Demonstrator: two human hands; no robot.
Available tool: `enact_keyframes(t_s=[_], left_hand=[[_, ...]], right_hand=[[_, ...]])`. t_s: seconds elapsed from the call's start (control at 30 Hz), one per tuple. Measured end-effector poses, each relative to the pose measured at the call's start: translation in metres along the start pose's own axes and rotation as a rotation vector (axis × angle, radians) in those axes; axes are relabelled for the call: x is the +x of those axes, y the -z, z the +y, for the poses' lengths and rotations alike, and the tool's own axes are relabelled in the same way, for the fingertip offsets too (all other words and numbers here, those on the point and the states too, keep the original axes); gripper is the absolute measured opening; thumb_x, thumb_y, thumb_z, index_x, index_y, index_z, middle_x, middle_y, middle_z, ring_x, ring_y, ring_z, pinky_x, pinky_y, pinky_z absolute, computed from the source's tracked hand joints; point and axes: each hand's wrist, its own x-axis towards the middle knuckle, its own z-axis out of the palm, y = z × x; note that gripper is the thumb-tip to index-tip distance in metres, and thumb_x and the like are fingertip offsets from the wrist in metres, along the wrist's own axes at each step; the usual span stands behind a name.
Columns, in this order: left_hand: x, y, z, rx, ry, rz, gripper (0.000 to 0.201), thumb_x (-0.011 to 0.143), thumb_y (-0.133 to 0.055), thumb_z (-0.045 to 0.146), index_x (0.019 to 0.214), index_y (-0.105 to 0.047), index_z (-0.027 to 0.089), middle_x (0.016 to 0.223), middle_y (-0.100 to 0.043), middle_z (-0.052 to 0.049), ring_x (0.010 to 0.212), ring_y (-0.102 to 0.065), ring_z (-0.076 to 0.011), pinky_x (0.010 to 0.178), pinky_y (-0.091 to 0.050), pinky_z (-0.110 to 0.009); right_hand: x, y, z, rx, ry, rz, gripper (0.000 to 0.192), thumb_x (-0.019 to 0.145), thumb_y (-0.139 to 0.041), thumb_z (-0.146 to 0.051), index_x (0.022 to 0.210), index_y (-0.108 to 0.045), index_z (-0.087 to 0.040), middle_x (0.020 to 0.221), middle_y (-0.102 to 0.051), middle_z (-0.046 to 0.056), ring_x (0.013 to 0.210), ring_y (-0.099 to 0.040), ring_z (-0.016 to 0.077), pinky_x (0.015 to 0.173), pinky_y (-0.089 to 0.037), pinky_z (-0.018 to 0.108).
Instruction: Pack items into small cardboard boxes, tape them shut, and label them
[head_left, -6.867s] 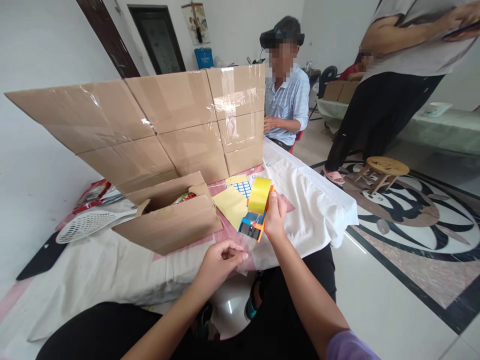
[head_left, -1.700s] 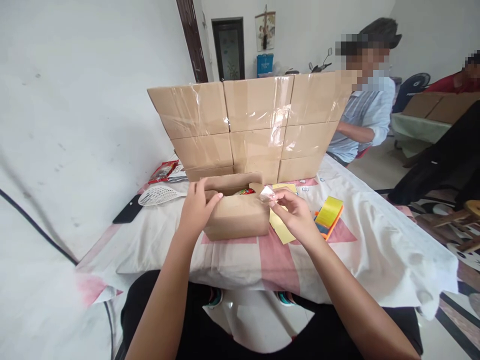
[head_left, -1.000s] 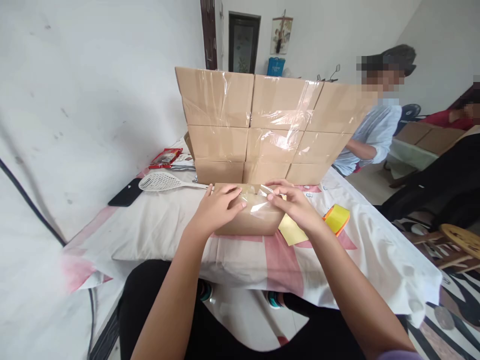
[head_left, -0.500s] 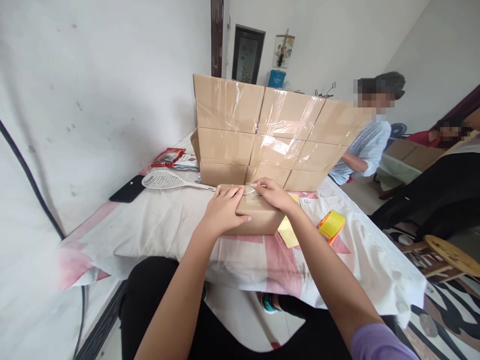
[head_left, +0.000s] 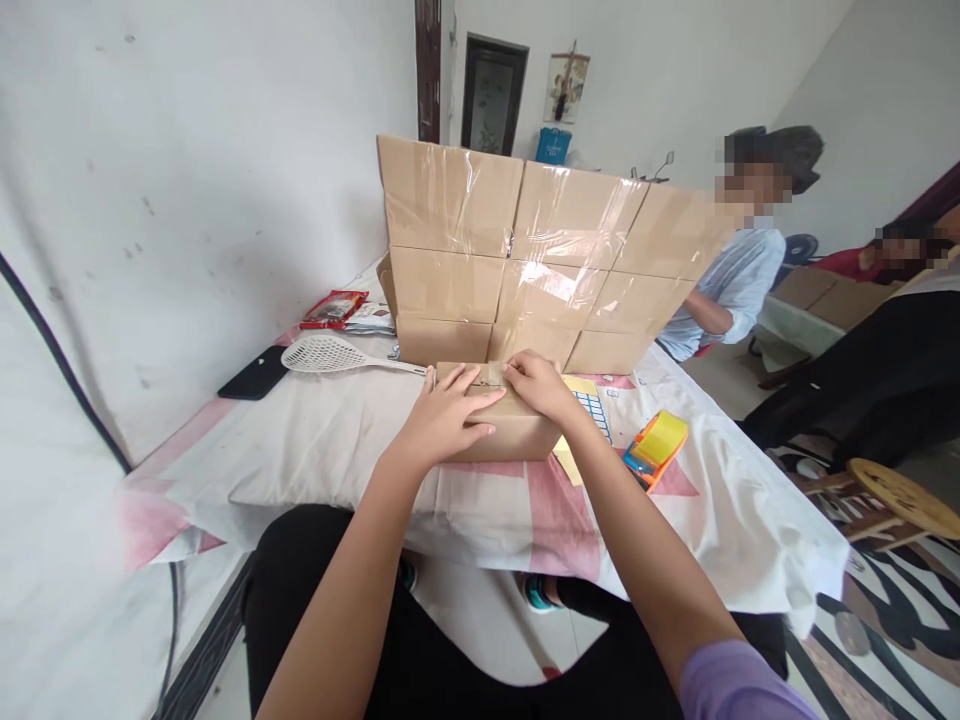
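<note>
A small brown cardboard box (head_left: 502, 445) lies on the cloth-covered table in front of me. My left hand (head_left: 446, 415) rests on its top at the left, fingers spread and thumb toward the front edge. A strip of clear packing tape (head_left: 492, 377) runs over the box top. My right hand (head_left: 536, 385) has its fingers curled and pinched at this tape; its palm side is hidden. Right of the box lies a tape dispenser (head_left: 658, 447) with yellow and orange parts. Pale yellow paper (head_left: 568, 465) pokes out beside the box, close to a blue-gridded item (head_left: 595, 413).
A wall of taped cardboard boxes (head_left: 450, 285) stands right behind the small box. To the left are a white perforated swatter (head_left: 326, 354), a black phone (head_left: 255, 373) and a red packet (head_left: 335, 308). A person (head_left: 739, 285) is beyond the table, near a wooden stool (head_left: 907, 500).
My right hand's fingers have come down closer to the box top, where the tape looked lifted before. My left thumb and fingers have spread wider. The view has shifted slightly.
</note>
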Motion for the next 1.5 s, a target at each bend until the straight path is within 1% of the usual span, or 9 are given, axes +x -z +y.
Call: enact_keyframes(t_s=[0.3,0.5,0.63,0.73,0.87,1.03,1.23,1.33,1.5], left_hand=[[-0.001,-0.001,0.001,0.008,-0.004,0.017,0.052,0.094,-0.061,0.044,0.145,-0.056,0.04,0.165,-0.037,-0.009,0.154,-0.031,-0.0341,0.122,-0.014,-0.071],[-0.003,-0.001,0.006,0.006,0.012,0.03,0.051,0.094,-0.061,0.043,0.145,-0.056,0.039,0.165,-0.037,-0.01,0.154,-0.03,-0.0359,0.12,-0.016,-0.074],[-0.004,0.001,0.01,-0.039,-0.032,0.076,0.046,0.094,-0.062,0.037,0.14,-0.061,0.036,0.161,-0.045,-0.006,0.152,-0.033,-0.0336,0.122,-0.008,-0.074],[-0.004,0.002,0.01,-0.075,-0.073,0.092,0.044,0.094,-0.06,0.032,0.139,-0.061,0.036,0.151,-0.057,-0.003,0.148,-0.04,-0.0296,0.124,0.003,-0.07],[-0.003,0.002,0.008,-0.115,-0.07,0.067,0.045,0.095,-0.059,0.034,0.14,-0.06,0.035,0.151,-0.058,-0.003,0.148,-0.041,-0.029,0.124,0.007,-0.069],[-0.004,0.004,0.009,-0.148,-0.043,0.054,0.043,0.095,-0.058,0.034,0.138,-0.06,0.034,0.152,-0.056,-0.002,0.145,-0.046,-0.0291,0.125,0.002,-0.067],[0.004,0.002,0.03,-0.02,-0.009,0.109,0.047,0.091,-0.065,0.036,0.138,-0.059,0.031,0.132,-0.067,-0.006,0.126,-0.057,-0.0317,0.126,-0.004,-0.066],[0.007,-0.003,0.043,0.092,0.038,0.107,0.052,0.089,-0.066,0.036,0.14,-0.058,0.031,0.128,-0.066,-0.009,0.124,-0.054,-0.0349,0.125,-0.009,-0.067],[0.006,-0.006,0.045,0.147,0.046,0.09,0.054,0.091,-0.063,0.04,0.144,-0.054,0.032,0.131,-0.064,-0.008,0.124,-0.052,-0.0354,0.123,-0.016,-0.065]], right_hand=[[0.007,-0.008,0.001,-0.067,-0.062,0.029,0.029,0.094,-0.055,-0.036,0.07,-0.056,-0.018,0.118,-0.061,0.014,0.119,-0.053,0.0329,0.104,-0.034,0.049],[0.01,-0.008,0.005,-0.084,-0.19,0.161,0.029,0.086,-0.068,-0.043,0.095,-0.062,-0.016,0.116,-0.062,0.017,0.109,-0.06,0.029,0.095,-0.044,0.04],[0.006,-0.006,0.003,-0.082,-0.12,0.044,0.045,0.09,-0.058,-0.058,0.113,-0.061,-0.018,0.113,-0.07,0.015,0.114,-0.06,0.0315,0.104,-0.036,0.048],[0.005,-0.007,-0.002,-0.139,-0.107,-0.035,0.046,0.091,-0.053,-0.062,0.105,-0.066,-0.02,0.108,-0.073,0.015,0.113,-0.062,0.0329,0.103,-0.034,0.05],[0.02,-0.004,0.0,-0.171,-0.171,-0.043,0.046,0.09,-0.054,-0.064,0.093,-0.069,-0.021,0.099,-0.075,0.012,0.103,-0.066,0.032,0.099,-0.038,0.049],[0.033,0.028,0.055,-0.261,-0.414,0.048,0.032,0.092,-0.054,-0.037,0.103,-0.072,-0.013,0.116,-0.072,0.022,0.109,-0.065,0.0355,0.089,-0.044,0.043],[-0.042,0.042,0.14,-0.255,-0.52,0.007,0.025,0.091,-0.051,-0.024,0.097,-0.073,-0.014,0.103,-0.075,0.016,0.096,-0.068,0.0275,0.075,-0.047,0.034],[-0.075,0.031,0.153,-0.248,-0.509,-0.061,0.023,0.088,-0.052,-0.022,0.095,-0.073,-0.018,0.103,-0.076,0.013,0.096,-0.068,0.0276,0.074,-0.047,0.035],[-0.087,0.024,0.152,-0.267,-0.481,-0.206,0.033,0.08,-0.058,-0.012,0.109,-0.072,-0.021,0.116,-0.073,0.014,0.111,-0.064,0.0345,0.084,-0.047,0.042]])
